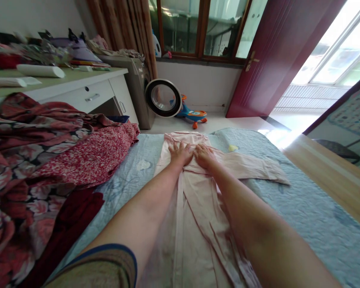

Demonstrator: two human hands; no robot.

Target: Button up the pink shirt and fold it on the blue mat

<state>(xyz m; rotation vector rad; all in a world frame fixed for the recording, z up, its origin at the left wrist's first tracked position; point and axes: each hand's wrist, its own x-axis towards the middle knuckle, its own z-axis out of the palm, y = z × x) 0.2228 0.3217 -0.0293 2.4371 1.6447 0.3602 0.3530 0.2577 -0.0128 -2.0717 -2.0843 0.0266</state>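
A pale pink long garment (194, 224), which looks like a shirt, is spread on the light blue quilted bedspread (312, 212). One sleeve (254, 168) stretches out to the right, and loose folds run toward me. My left hand (180, 154) presses on the upper part of the cloth, palm down with fingers spread. Close beside it, my right hand (205, 156) also lies flat on the garment. Neither hand visibly grips anything. Some of the fabric is hidden under my hands and forearms.
Red patterned clothes (86, 160) and a dark red cloth (68, 228) are heaped at left. Behind them stands a cluttered white desk (74, 96). A washing machine's round door (163, 98) hangs open near a blue-orange ride-on toy (193, 114). A maroon door (258, 56) is at right.
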